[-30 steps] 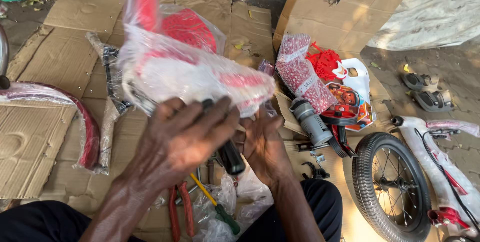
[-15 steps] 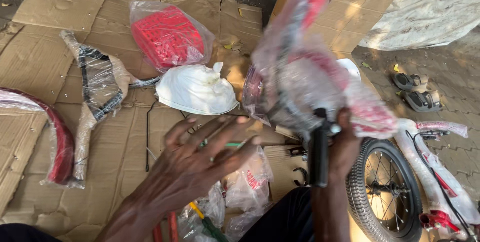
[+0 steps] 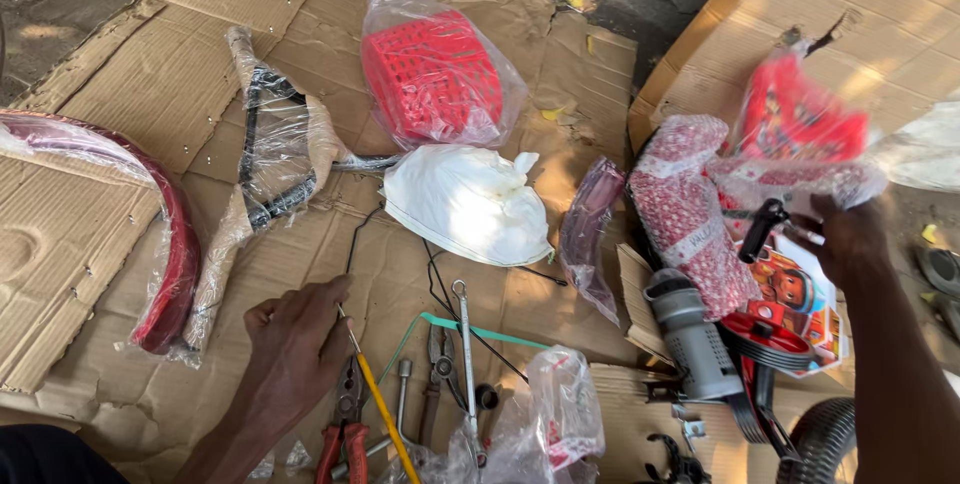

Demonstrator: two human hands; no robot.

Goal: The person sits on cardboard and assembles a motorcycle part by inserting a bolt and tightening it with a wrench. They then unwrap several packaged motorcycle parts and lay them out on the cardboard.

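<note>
Left hand [image 3: 295,344] resting on cardboard [image 3: 90,234], fingers loosely curled over yellow screwdriver [image 3: 385,414] beside one red-handled pliers [image 3: 343,422]; right hand [image 3: 850,239] gripping plastic-wrapped red part [image 3: 795,134], far right; one bagged red basket [image 3: 435,74], one white bag [image 3: 465,202].

left hand [image 3: 295,349]: bare, no glove, ring or watch
right hand [image 3: 850,239]: bare
forearms: 2, unsleeved

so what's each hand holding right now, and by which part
Right hand grips the plastic-wrapped red bike part by its black handle. Left hand holds nothing, resting beside the yellow-handled screwdriver.
</note>
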